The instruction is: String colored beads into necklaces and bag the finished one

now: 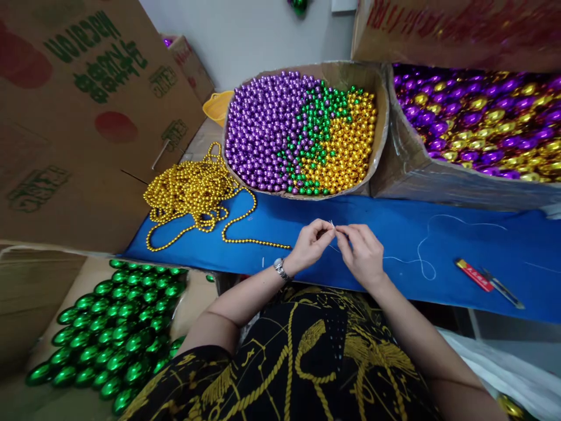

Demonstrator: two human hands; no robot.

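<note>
Above the blue cloth, my left hand (312, 244) and my right hand (363, 252) meet fingertip to fingertip. Both are closed in a pinch on a thin white thread (407, 261), whose short ends stick up between the fingers. From my right hand the thread trails in loose curves over the blue cloth (350, 211). A heap of gold bead string (188, 190) lies to the left, and one strand runs up to my left wrist. Whether a needle or a bead is between the fingertips I cannot make out.
Behind my hands stands a carton (380, 117) of purple, green and gold beads. Another carton (442, 181) at right holds purple and gold ones. A cutter knife (504, 289) and a red packet (474, 275) lie right. Green oval beads (118, 333) fill the lower left, beside a tall carton (79, 158).
</note>
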